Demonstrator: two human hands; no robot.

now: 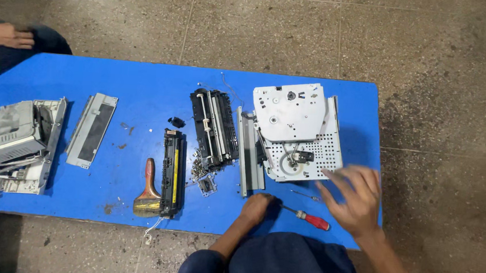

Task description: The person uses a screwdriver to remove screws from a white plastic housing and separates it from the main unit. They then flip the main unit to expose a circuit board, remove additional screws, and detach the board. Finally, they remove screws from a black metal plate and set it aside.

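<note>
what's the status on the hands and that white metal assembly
Left hand fisted on blue table. Right hand open at white metal assembly. Red-handled screwdriver between hands.

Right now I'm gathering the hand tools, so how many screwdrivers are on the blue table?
1. A red-handled screwdriver lies at the table's near edge, between the left hand and the right hand. Others could be hidden under the printer parts.

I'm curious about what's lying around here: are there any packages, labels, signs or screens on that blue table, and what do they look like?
No packages, signs or screens show.
Yellow strip, possibly a label: runs lengthwise along the black cartridge-like part near the front of the blue table, long and narrow.
Anything smaller is too small to tell.
</note>
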